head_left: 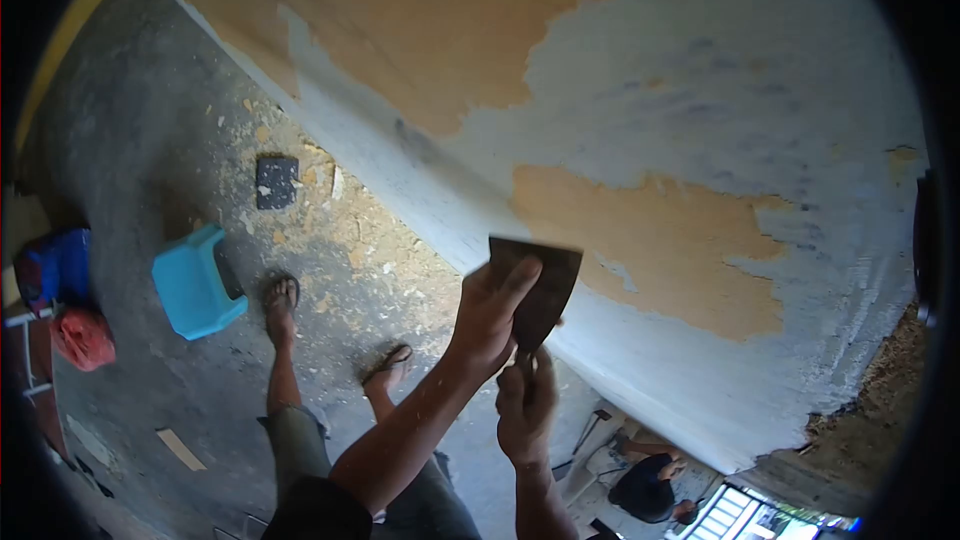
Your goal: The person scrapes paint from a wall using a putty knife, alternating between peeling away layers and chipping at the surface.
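Note:
A dark, flat scraper blade [545,290] is held up in front of the wall. My left hand [490,315] grips the blade from its left side, with the thumb pressed on its face. Just below, my right hand [527,402] is closed round the narrow lower end of the scraper, where the handle is mostly hidden by the fingers. Behind the blade, the wall [660,130] shows patches of tan paint [650,240] among bare whitish areas with ragged edges.
Paint flakes [370,240] litter the floor along the wall's foot. A dark square pad [277,182] and a blue stool [200,285] stand left. Red [83,338] and blue [60,265] bundles lie farther left. Another person [645,488] is at the lower right, near a barred window [725,515].

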Demonstrator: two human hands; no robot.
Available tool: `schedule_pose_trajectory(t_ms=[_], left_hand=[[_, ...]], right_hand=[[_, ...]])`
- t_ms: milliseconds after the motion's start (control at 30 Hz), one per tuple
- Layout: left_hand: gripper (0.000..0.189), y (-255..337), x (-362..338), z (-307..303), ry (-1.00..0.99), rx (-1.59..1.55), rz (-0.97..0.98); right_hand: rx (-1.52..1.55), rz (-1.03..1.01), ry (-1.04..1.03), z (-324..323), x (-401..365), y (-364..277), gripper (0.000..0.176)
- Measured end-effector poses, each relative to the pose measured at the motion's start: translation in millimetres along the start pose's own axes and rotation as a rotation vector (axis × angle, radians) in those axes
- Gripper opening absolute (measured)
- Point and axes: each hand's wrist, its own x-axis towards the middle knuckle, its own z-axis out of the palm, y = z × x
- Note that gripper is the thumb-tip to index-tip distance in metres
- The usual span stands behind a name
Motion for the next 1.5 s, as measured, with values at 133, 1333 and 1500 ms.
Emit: schedule_pose_trajectory(t_ms=[133,1333,1500], left_hand=[[0.035,4.4,-33.0,-40.1,-0.014,0.312,-0.151],[0.030,27.1,42.5,-76.6,-0.446,0.906,0.201],[0.031,31.9,46.2,-69.7,-0.432,0.962,0.180]], right_hand=[[0.367,0.149,-0.165,13.8,-22.7,17.7,0.026],[1.218,-0.319,-0.144,136.9,47.7,110.2,0.023],[1.304,-0.267,-0.162,141.2,52.0,96.1,0.025]])
